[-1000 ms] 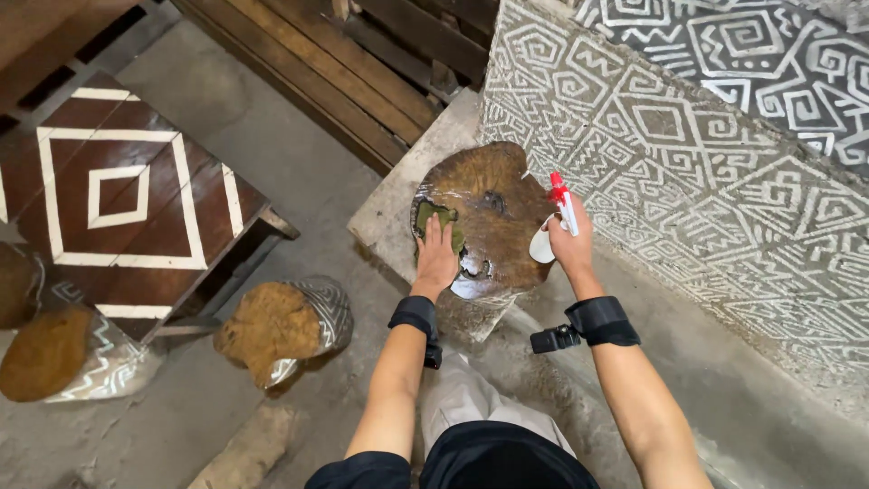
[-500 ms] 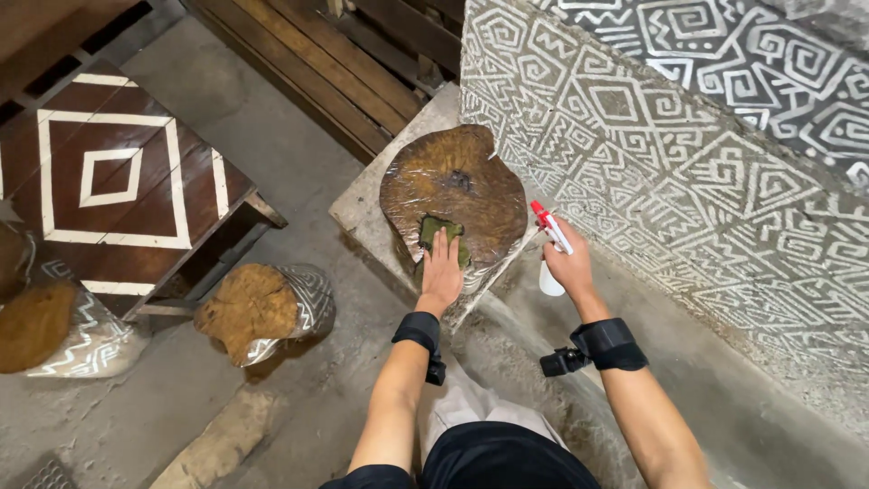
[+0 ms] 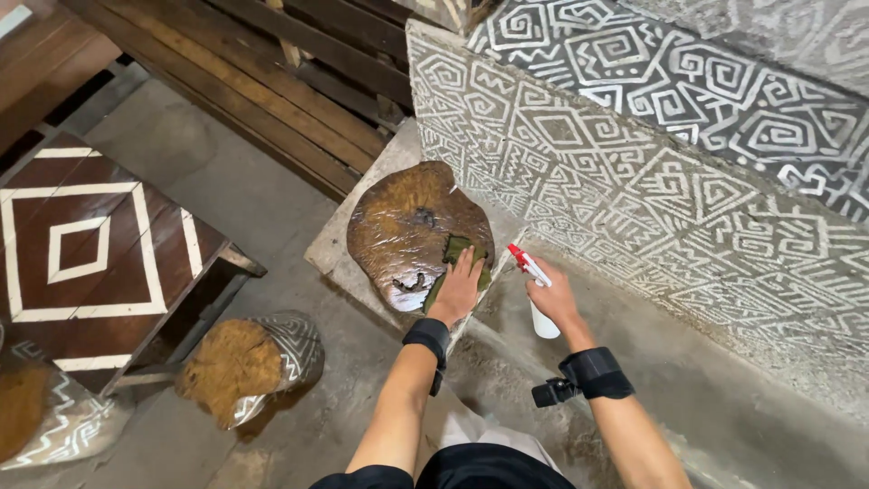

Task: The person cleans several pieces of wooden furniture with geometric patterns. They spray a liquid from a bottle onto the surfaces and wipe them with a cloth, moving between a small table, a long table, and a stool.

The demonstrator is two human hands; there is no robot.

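Observation:
A round wooden stump top (image 3: 407, 226), wet and glossy, stands on a concrete slab (image 3: 339, 258). My left hand (image 3: 459, 288) presses a green cloth (image 3: 454, 252) flat onto the stump's right side. My right hand (image 3: 552, 299) holds a white spray bottle with a red nozzle (image 3: 528, 267) just to the right of the stump, the nozzle turned toward the wood. Both wrists wear black straps.
A grey wall with white geometric patterns (image 3: 652, 199) rises at the right. A dark table with white diamond lines (image 3: 100, 244) stands at the left. A painted stump (image 3: 249, 362) lies on the concrete floor. Wooden planks (image 3: 262, 81) run behind.
My left hand has slid the green cloth from the stump's lower middle toward its right side. The spray bottle stays in my right hand beside the stump. The view has shifted.

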